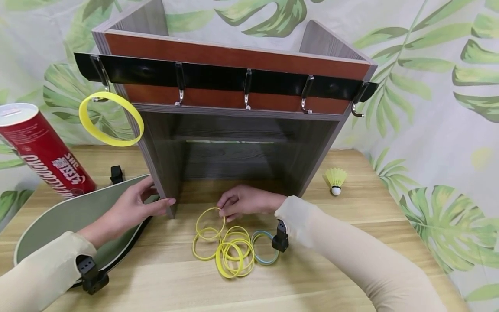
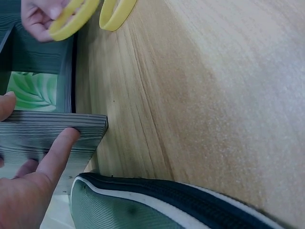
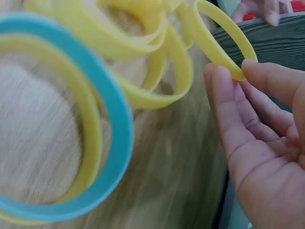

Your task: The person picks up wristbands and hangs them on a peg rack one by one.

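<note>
A wooden stand point(image 1: 238, 50) with a row of metal hooks rises ahead. My left hand point(image 1: 130, 208) grips the lower front edge of its left side panel point(image 2: 52, 133), fingers and thumb on either side of the wood. Between thumb and fingertips my right hand point(image 1: 249, 201) pinches a yellow wristband point(image 3: 221, 45), raised at its near edge. Several more yellow wristbands point(image 1: 230, 273) lie overlapping on the table just in front. A blue wristband point(image 3: 125, 138) lies over a yellow one at the right of the pile. Another yellow wristband point(image 1: 86, 123) hangs from the leftmost hook.
Left of the stand, a green zippered case point(image 1: 43, 225) lies under my left forearm. A red chip can point(image 1: 50, 151) stands behind it, beside a small black object point(image 1: 116, 174). On the right, a yellow shuttlecock point(image 1: 336, 178) rests on the wooden table point(image 1: 366, 216).
</note>
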`<state>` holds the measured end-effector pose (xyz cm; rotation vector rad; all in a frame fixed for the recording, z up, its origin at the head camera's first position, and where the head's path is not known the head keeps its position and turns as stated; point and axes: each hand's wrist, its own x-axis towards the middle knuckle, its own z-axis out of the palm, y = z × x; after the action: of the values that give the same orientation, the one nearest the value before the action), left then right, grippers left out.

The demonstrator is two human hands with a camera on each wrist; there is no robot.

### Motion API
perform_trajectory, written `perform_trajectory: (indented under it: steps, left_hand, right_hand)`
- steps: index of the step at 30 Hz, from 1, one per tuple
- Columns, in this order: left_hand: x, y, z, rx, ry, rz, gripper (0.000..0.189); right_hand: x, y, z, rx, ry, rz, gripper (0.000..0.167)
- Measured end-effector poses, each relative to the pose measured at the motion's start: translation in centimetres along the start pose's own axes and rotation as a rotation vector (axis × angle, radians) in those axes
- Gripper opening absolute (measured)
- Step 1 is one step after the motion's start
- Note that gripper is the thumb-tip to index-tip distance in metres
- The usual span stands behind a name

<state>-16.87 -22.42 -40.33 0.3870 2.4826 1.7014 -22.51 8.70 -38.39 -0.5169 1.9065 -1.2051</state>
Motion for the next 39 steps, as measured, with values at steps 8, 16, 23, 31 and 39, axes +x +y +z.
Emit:
perform_trajectory:
  steps: [8, 16, 23, 31, 39]
  left_hand:
    - [0.0, -0.1, 0.1, -0.005, 0.005, 0.041, 0.056]
    - [0.0, 0.1, 0.0, 0.104, 0.025, 0.033, 0.058]
    - [0.0, 0.1, -0.2, 0.149, 0.018, -0.022, 0.057]
    - [-0.1, 0.1, -0.2, 0.056, -0.012, -0.03, 0.059]
    - [0.0, 0.1, -0.1, 0.026, -0.004, 0.004, 0.063]
  right_hand:
    - [-1.4, -3.4, 0.6, 0.075, 0.011, -0.138, 0.03]
    - [-3.7, -7.2, 1.1, 0.114, -0.003, -0.349, 0.023]
    - [-6.0, -10.1, 1.7, 0.194, 0.015, -0.544, 0.019]
    - [-7.0, -11.8, 2.8, 0.291, 0.15, -0.68, 0.021]
    - [-7.7, -13.1, 3.9, 0.425, 0.333, -0.759, 0.02]
